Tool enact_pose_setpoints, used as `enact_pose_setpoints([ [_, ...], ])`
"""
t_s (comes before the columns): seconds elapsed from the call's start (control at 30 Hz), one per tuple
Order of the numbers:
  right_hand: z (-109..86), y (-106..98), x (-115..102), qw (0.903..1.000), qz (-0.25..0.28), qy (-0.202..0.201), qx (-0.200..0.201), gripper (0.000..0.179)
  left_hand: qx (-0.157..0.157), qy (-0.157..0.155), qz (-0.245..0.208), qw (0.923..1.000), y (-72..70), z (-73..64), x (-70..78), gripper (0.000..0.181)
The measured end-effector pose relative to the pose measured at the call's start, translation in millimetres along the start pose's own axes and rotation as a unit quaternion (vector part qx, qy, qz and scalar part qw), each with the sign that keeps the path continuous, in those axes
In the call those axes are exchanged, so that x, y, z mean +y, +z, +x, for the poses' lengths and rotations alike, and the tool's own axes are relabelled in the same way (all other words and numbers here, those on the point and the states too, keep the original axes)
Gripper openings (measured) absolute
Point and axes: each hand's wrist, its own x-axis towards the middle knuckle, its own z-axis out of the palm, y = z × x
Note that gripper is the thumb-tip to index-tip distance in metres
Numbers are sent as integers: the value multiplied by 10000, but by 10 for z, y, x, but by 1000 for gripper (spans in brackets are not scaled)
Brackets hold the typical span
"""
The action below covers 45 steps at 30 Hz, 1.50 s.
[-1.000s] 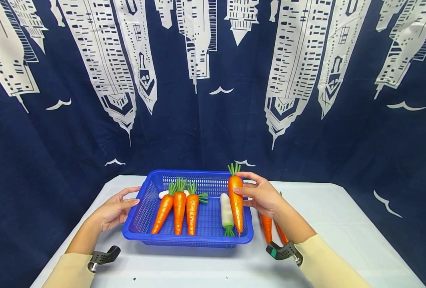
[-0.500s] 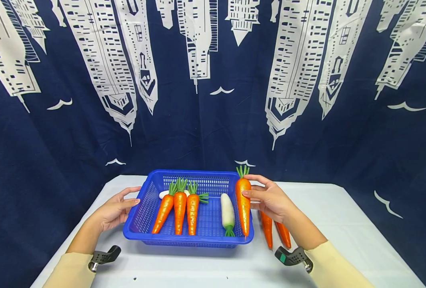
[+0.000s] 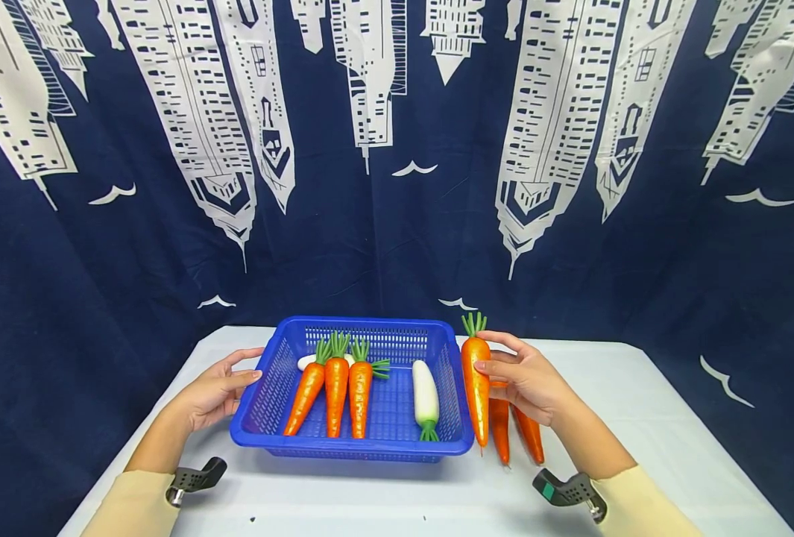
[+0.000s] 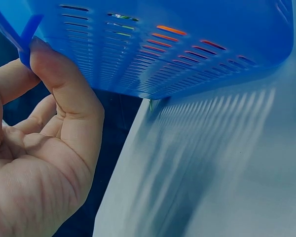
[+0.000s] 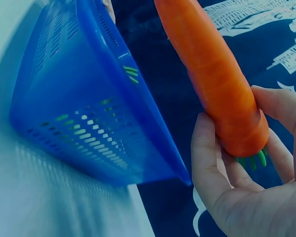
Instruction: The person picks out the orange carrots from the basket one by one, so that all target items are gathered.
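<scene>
A blue plastic basket (image 3: 353,447) stands on the table. My left hand (image 3: 214,391) pinches its left rim; in the left wrist view the thumb and a finger (image 4: 64,84) meet at that rim. My right hand (image 3: 520,377) grips a carrot (image 3: 475,384) with green tops, held just outside the basket's right side. The right wrist view shows the held carrot (image 5: 217,84) between thumb and fingers near its leafy end. Inside the basket lie three carrots (image 3: 335,391) side by side, a white radish (image 3: 425,391) at the right, and a white object (image 3: 305,362) partly hidden behind the carrots.
Two more carrots (image 3: 529,436) lie on the white table (image 3: 605,418) right of the basket, partly behind the right hand. A dark blue curtain (image 3: 370,246) printed with white buildings hangs behind the table.
My right hand has moved the carrot rightward, from above the basket's right side to outside it. The radish and the table carrots show more fully. My left hand stays on the rim.
</scene>
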Motion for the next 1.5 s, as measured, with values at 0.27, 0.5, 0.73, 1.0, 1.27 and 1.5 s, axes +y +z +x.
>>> enact_pose_setpoints([
  [0.27, -54, -178, 53, 9995, -240, 41, 190, 59, 29, -21, 34, 10000, -3, -6, 0, 71],
  [0.5, -88, -357, 117, 9994, -315, 27, 149, 58, 59, -27, 46, 10000, 0, -1, 5, 72],
  [0.73, -103, -555, 201, 9985, -495, 89, 224, 58, 135, -29, 90, 9999, 9, -1, 5, 71],
  [1.0, -106, -856, 326, 9992, -400, -41, 9, 52, 175, -14, 96, 9998, 12, 6, 8, 73],
  [1.27, -90, -1122, 446, 9981, -612, -54, 42, 53, 257, -23, 102, 9996, 13, 20, 7, 73],
  [1.5, -90, -1304, 577, 9977, -660, -121, 89, 51, 272, -38, 72, 9996, 21, 9, 7, 73],
])
